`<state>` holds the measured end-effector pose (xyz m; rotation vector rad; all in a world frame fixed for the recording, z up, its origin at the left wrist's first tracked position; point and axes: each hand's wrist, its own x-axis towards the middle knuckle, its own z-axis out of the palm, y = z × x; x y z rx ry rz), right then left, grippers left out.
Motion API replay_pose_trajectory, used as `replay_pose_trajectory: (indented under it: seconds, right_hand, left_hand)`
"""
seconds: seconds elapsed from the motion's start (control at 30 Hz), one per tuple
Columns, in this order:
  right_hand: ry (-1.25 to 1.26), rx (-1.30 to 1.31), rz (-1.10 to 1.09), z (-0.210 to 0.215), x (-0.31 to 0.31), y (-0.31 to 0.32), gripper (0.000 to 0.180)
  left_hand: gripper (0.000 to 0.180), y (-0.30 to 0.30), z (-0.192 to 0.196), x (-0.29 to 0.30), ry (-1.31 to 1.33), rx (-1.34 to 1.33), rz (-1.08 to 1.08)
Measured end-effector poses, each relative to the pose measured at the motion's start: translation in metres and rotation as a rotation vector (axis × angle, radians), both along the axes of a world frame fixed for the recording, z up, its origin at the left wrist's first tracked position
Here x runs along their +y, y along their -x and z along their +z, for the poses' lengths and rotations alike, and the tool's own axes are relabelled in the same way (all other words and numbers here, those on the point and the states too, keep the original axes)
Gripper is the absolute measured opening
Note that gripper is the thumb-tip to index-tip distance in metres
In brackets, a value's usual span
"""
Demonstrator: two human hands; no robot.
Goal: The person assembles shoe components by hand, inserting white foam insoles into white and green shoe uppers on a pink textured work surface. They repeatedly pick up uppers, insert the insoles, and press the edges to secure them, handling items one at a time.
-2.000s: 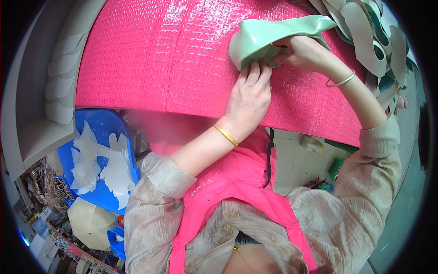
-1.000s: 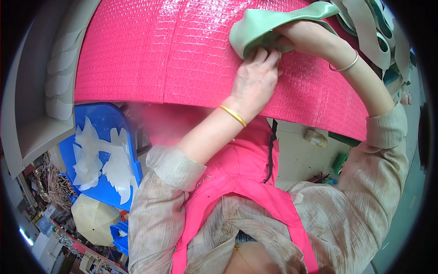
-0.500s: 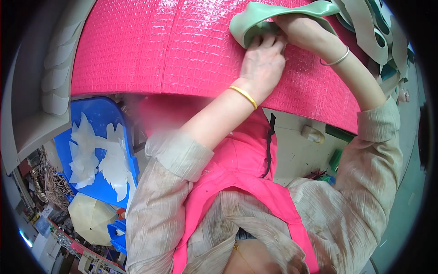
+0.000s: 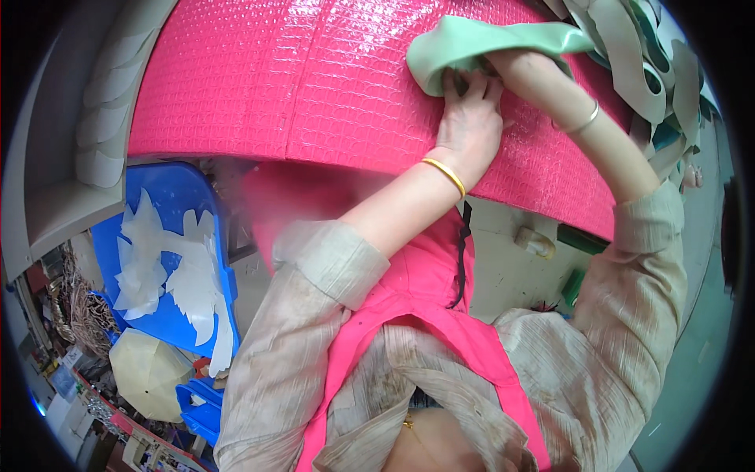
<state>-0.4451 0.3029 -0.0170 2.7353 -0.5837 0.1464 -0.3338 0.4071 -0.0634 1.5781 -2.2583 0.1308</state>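
Observation:
A glossy mint-green piece (image 4: pixel 503 41), looped like a shoe upper, rests over the pink table top (image 4: pixel 228 86). My left hand (image 4: pixel 472 130) has its fingers curled up against the near inner edge of the loop, pinching there. My right hand (image 4: pixel 528 75) reaches into the loop from the right, bent at the wrist, with the green material draped over it. Its fingers meet the left fingertips at the edge and are mostly hidden by the piece. Whatever detail lies between the fingertips is too small to make out.
Grey and green cut pieces (image 4: pixel 629 71) lie heaped at the far right. To the left stand a grey shelf (image 4: pixel 71 212) with pale stacked pieces (image 4: pixel 110 102) and a blue plastic chair (image 4: pixel 185 181) holding white cut sheets (image 4: pixel 193 283). A pale yellow umbrella-like dome (image 4: pixel 149 374) sits below.
Both hands and the green piece have shifted slightly right and toward me in the view. My left fingers have moved a little along the inner edge.

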Motion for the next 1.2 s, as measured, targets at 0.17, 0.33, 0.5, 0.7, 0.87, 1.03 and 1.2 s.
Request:
replay_pose_trajectory:
  seconds: [0.17, 0.33, 0.5, 0.7, 0.87, 1.03, 1.2]
  right_hand:
    - [-0.348, 0.109, -0.164, 0.012, 0.043, 0.006, 0.03]
    - [-0.581, -0.275, -0.274, -0.018, 0.087, -0.008, 0.047]
    - [-0.414, -0.288, -0.269, -0.024, 0.082, -0.024, 0.053]
    - [-0.566, -0.42, -0.268, -0.026, 0.081, -0.026, 0.054]
    - [-0.229, -0.281, -0.24, -0.012, 0.075, -0.057, 0.046]
    - [-0.18, 0.051, -0.02, 0.036, 0.073, -0.014, 0.009]
    - [-0.034, 0.408, -0.008, 0.061, 0.097, -0.002, 0.021]
  left_hand:
    - [0.026, -0.008, -0.012, 0.002, -0.129, 0.216, -0.078]
    - [0.012, -0.106, 0.029, 0.022, 0.101, -0.185, -0.237]
    - [0.032, -0.108, 0.048, 0.008, 0.093, -0.741, -0.361]
    - [0.023, -0.123, 0.046, 0.003, 0.076, -0.653, -0.375]
    - [0.02, -0.131, 0.044, -0.006, 0.09, -0.438, -0.417]
    - [0.023, -0.109, 0.047, 0.021, 0.198, -0.23, -0.428]
    - [0.03, -0.073, 0.036, 0.046, 0.095, -0.198, -0.436]
